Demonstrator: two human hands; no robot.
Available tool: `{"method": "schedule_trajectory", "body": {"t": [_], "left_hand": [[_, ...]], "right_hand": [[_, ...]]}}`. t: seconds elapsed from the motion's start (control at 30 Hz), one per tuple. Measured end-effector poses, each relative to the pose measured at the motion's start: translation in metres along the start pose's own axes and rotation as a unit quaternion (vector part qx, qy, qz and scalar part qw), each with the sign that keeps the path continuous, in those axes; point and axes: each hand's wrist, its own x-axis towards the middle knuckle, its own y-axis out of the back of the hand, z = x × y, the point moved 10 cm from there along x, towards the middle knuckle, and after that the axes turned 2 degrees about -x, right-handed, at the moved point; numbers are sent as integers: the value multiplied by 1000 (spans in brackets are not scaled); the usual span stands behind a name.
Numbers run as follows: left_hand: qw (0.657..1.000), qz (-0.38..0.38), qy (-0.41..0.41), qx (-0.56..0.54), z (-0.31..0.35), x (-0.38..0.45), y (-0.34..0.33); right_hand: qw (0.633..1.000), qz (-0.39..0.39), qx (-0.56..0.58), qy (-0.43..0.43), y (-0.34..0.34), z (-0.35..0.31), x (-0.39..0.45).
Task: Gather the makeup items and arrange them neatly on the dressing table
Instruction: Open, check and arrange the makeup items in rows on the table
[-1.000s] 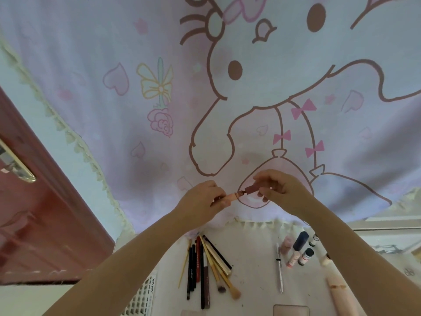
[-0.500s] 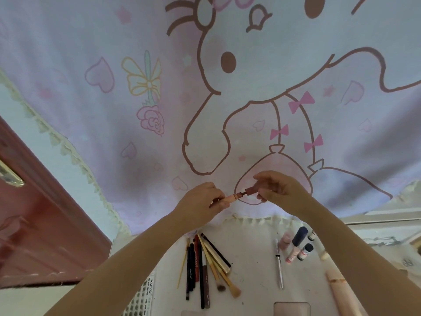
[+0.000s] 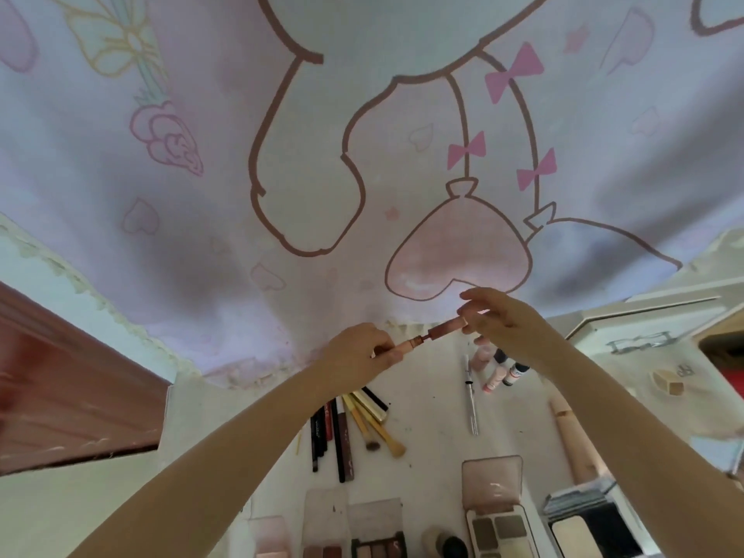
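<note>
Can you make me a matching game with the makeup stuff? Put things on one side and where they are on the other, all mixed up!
Things:
1. pink tube
2. brushes and pencils
3. small bottles
4. open eyeshadow palette

Places:
A. lying in a bunch on the dressing table, under the left arm
B. held up between the left hand and right hand
C. near the bottom edge, lid up, grey shades showing
D. clustered on the table just below the right hand

Pairs: 1-B, 2-A, 3-D, 4-C

View tilted down: palettes (image 3: 493, 513) now visible at near table edge; right hand (image 3: 499, 316) fingers loosened on lip-gloss tube (image 3: 422, 336).
</note>
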Motion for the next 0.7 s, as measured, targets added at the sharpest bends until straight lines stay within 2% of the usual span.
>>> {"method": "schedule_trajectory", "body": {"t": [0.1,0.17,0.2,0.3,0.47,0.57,0.7], "left_hand": [[996,-54,49,-46,-16,7,-51],[989,-89,98,-73,-28,12,-86],[983,-102,125,-82,-34,14,-101],[963,-121,198,-133,-47,20,-138],[955,-132,226,-137,-41,32,-171],[951,-131,244,-137,-36,40,-181],[947,-113,261,-147,-31,48,-185]], "right_hand": [[998,2,-11,-65,4,46,-20],[994,-17,-22,-105,3,76,-31],[989,-43,-62,-125,0,91,-36],[935,-156,-247,-200,-19,146,-48],[876,-170,-376,-249,-32,202,-51],[861,-191,-396,-256,-45,217,-54],[868,-197,-374,-261,-52,222,-50]]}}
